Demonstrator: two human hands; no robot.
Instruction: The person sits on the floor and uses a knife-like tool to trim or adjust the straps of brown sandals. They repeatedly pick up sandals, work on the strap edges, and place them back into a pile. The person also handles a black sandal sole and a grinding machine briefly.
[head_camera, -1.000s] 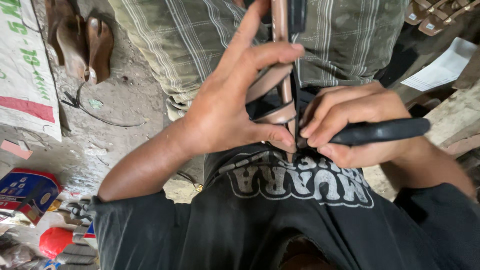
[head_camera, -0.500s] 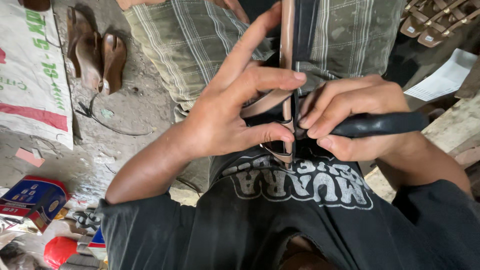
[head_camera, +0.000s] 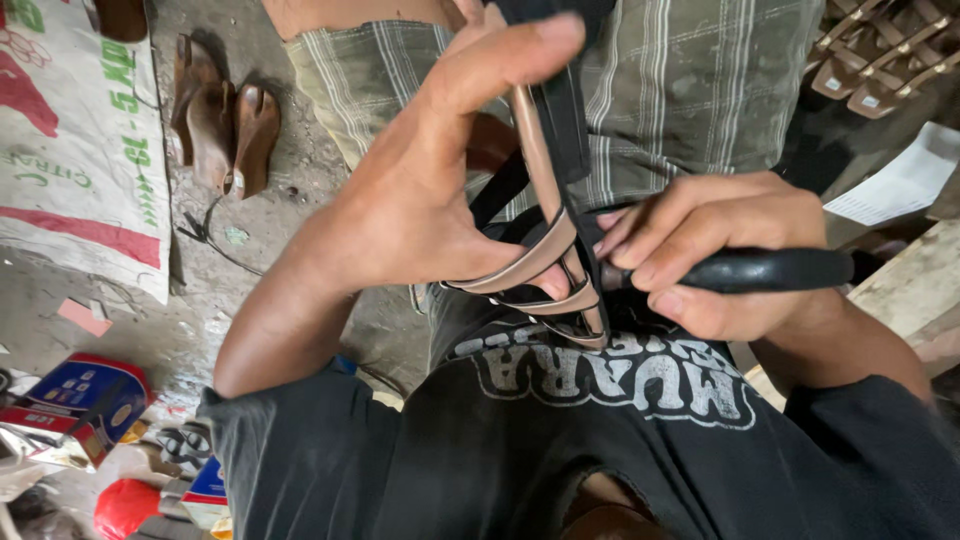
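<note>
The left hand (head_camera: 420, 200) clasps a strappy brown sandal (head_camera: 545, 260) held over the lap, thumb hooked through its straps. The right hand (head_camera: 710, 250) is closed round a black-handled tool (head_camera: 770, 270) (its tip hidden), pressed against the sandal's edge.

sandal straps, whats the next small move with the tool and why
Probably ease the tool tip a little further under the brown strap. The right hand has it at the strap crossing, while the left hand pins the sandal, thumb on the strap.
</note>
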